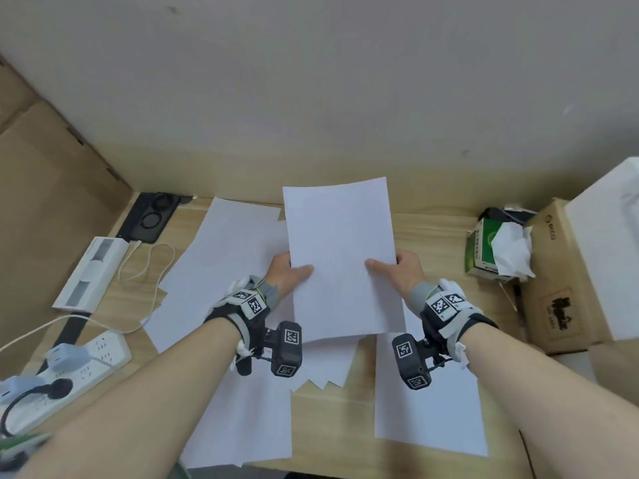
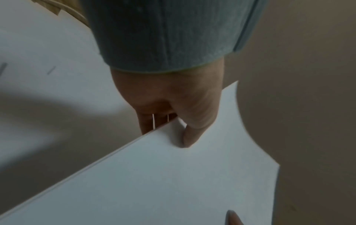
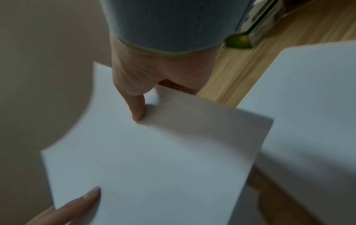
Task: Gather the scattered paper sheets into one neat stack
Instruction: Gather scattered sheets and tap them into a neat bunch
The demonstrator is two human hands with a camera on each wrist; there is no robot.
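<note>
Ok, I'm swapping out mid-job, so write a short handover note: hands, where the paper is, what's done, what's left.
Left hand and right hand each pinch a side edge of the held stack, raised above the desk.
Loose sheets on the desk: far left, near left, near right, some under the stack.
Done: some sheets gathered.
Left: collect the rest, square the edges.

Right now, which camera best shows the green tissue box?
The head view: the green tissue box sits whole at the desk's right, white tissue sticking out. The right wrist view catches only a blurred green corner; the left wrist view misses it.
</note>
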